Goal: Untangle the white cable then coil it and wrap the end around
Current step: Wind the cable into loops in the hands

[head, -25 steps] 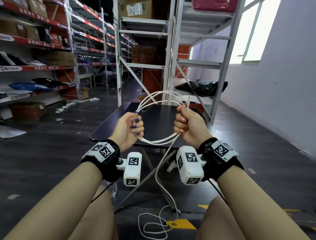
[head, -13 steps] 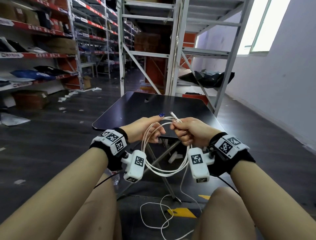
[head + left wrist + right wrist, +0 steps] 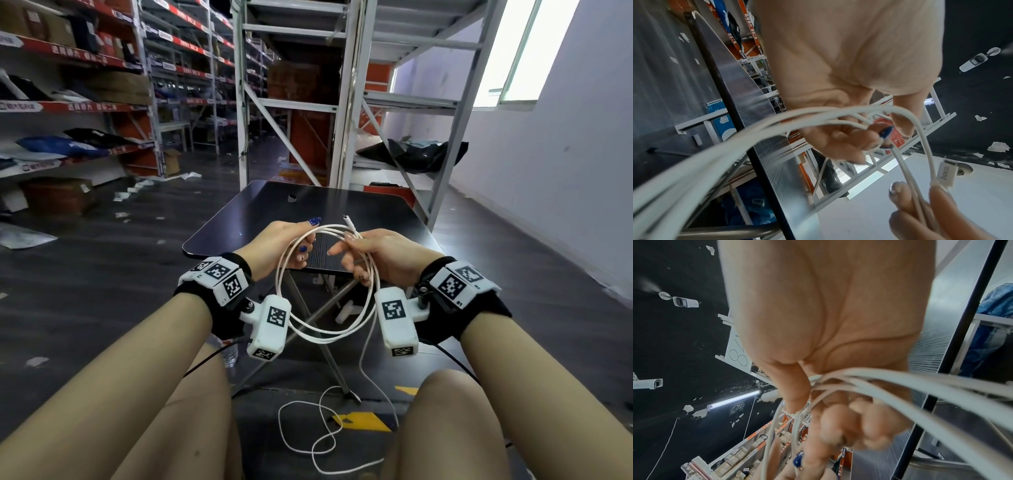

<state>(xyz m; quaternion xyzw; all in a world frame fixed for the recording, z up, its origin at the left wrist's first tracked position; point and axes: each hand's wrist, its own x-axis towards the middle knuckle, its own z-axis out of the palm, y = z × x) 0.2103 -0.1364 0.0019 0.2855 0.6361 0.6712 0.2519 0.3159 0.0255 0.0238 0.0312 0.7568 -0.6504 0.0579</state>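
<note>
The plug [image 3: 946,173] at one end of the white cable [image 3: 329,329] carries grey lettering that reads "hoco". Red strips along the shelves [image 3: 78,106] bear white writing too small to read.

The cable is gathered into several loops that hang in the air between the two hands, in front of the near edge of the black desk [image 3: 363,205]. The left hand [image 3: 281,248] curls its fingers round the loops on one side; the right hand [image 3: 380,257] pinches the strands on the other, the plug sticking up just above its fingers. The loose remainder drops to the floor [image 3: 102,274] and lies there in curls.
</note>
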